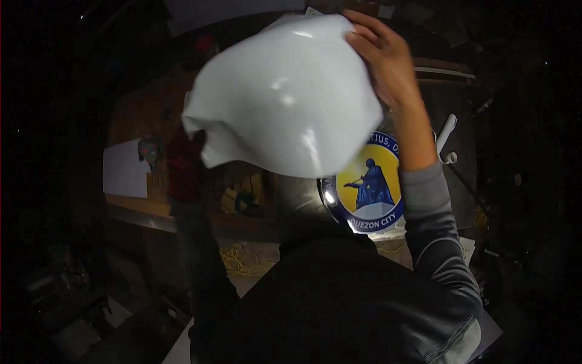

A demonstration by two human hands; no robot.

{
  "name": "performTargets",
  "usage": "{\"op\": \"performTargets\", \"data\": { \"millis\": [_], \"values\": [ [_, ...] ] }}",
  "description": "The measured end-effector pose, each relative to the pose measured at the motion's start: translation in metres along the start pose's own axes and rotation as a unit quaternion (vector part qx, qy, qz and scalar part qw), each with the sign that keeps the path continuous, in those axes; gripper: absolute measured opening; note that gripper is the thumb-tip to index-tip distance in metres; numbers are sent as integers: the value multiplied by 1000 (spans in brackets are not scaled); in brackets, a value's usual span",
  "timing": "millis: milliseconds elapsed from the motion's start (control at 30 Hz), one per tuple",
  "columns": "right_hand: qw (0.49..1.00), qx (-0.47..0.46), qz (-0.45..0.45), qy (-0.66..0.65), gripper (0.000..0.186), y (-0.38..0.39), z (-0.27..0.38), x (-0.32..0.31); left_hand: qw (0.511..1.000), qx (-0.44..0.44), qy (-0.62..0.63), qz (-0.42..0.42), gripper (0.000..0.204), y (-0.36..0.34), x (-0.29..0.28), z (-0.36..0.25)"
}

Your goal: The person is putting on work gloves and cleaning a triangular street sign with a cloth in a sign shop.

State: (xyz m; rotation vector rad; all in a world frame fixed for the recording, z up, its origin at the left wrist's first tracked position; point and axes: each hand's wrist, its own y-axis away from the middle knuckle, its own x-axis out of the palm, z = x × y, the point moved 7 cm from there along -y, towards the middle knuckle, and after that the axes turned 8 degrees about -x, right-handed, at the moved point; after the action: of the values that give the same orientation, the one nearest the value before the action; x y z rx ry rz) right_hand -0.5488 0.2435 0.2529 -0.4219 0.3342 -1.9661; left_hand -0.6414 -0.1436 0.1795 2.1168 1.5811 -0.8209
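A glossy white sheet, bowed and curling at its edges, is held up in front of me. My right hand grips its upper right edge, thumb and fingers closed on it. At the sheet's crumpled left edge is my left hand, in a dark red glove. That hand is in deep shadow and its fingers are hard to make out, though the sheet bunches where it meets them. Below the sheet's lower right edge, a round blue and yellow emblem with a seated figure lies on the table, partly covered.
A brown board and a white paper lie on the table at left, with a small patterned object near them. Right of my forearm is a curled white strip. Yellow cord lies tangled beyond the table's near edge.
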Motion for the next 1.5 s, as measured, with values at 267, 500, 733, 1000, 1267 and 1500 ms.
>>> {"op": "performTargets", "data": {
  "millis": [267,500,733,1000,1267,1500],
  "values": [
    [997,24,34,71,37,-109,-197,20,971,-129,202,7,50,-131,32,150],
    [936,313,-161,-7,22,-53,-409,-162,929,-327,175,-11,51,-103,115,350],
    [901,203,-120,365,24,-87,-478,-280,903,-76,-329,-266,53,-127,110,244],
    [764,106,2,637,40,-171,-473,-300,968,-115,82,209,52,-292,318,146],
    [758,258,115,588,52,-185,-521,-324,978,-36,-79,191,53,-407,458,159],
    [811,256,120,512,58,-199,-521,-313,963,15,-81,258,48,-428,472,160]
  ]
}}
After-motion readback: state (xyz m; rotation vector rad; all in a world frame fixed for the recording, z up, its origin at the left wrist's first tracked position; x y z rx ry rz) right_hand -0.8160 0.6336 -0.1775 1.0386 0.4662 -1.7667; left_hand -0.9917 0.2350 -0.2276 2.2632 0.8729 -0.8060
